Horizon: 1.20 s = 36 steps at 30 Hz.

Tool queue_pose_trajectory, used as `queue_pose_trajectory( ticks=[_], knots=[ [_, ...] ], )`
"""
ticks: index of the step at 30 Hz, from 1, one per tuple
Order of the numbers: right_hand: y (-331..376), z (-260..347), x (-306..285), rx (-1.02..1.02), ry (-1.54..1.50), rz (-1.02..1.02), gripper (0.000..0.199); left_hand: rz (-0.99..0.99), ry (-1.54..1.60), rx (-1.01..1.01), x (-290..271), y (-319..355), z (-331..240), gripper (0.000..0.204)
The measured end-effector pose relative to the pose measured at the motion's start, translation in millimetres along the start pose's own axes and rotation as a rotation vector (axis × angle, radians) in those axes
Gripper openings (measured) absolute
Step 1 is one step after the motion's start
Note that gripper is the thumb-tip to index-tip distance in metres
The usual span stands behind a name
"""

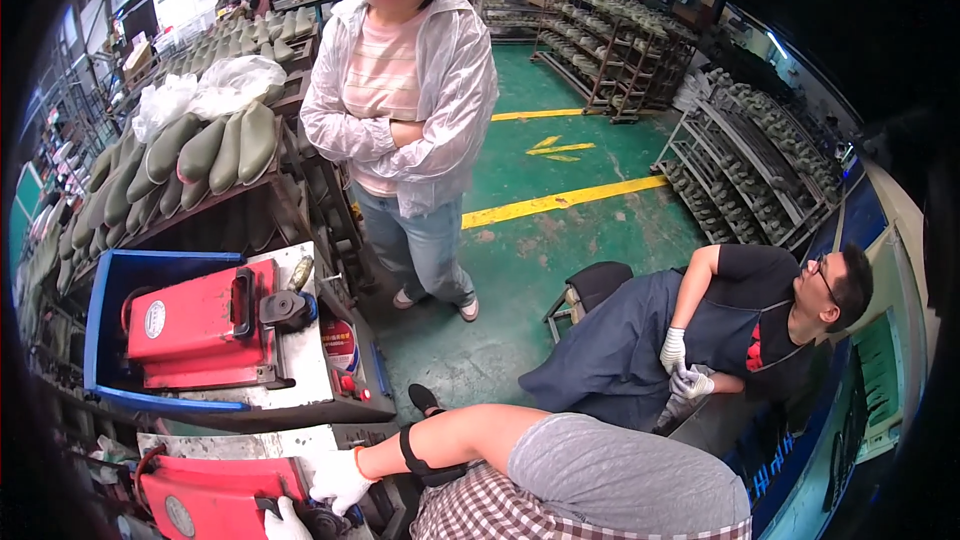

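Before me at the lower left is a machine with a red cover (215,485). My left hand (286,521), in a white glove and cut off by the lower edge, is closed at the black handle on the cover's side. My right hand (340,480), also in a white glove with an orange cuff, reaches over the pale machine top. Its fingers look apart, close to a dark round knob (326,520) that they partly cover. Whether they touch the knob is hard to see. A black band (408,448) circles my right forearm.
A second red machine (200,325) stands in a blue frame (98,325) beyond mine. Green shoe lasts (230,150) fill a rack behind it. One person (400,110) stands with arms crossed; another (690,330) sits to the right in gloves. Loaded racks (745,155) line the green floor (540,230).
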State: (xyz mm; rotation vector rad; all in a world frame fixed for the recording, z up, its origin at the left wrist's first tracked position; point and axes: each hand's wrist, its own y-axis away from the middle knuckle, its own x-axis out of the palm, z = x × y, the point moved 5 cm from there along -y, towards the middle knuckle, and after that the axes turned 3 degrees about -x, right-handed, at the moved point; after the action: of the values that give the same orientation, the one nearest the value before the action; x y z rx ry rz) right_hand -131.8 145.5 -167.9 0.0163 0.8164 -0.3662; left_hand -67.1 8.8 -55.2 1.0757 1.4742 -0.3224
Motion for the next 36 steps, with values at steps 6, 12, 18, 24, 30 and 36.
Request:
queue_pose_trajectory(
  ticks=[6,12,18,24,30,36],
  knots=[
    [-2,-4,5,-0.006,0.005,0.004,0.046,-0.004,-0.009,-0.003,0,0,1,0.078],
    [-3,-6,5,-0.043,0.019,-0.061,0.047,-0.018,0.017,0.022,0,1,0,0.077],
    [-2,-3,0,-0.032,0.012,0.007,0.048,-0.019,-0.004,-0.017,-3,3,-2,0.075],
    [-1,0,2,-0.036,0.024,0.035,0.048,-0.027,0.022,-0.027,-3,5,-4,0.074],
    [2,4,-2,-0.007,0.026,-0.023,0.048,-0.026,0.037,-0.018,-5,6,-5,0.072],
    [28,11,50,0.373,-0.448,0.057,0.059,-0.02,0.078,-0.026,13,-9,13,0.075]
  ],
)
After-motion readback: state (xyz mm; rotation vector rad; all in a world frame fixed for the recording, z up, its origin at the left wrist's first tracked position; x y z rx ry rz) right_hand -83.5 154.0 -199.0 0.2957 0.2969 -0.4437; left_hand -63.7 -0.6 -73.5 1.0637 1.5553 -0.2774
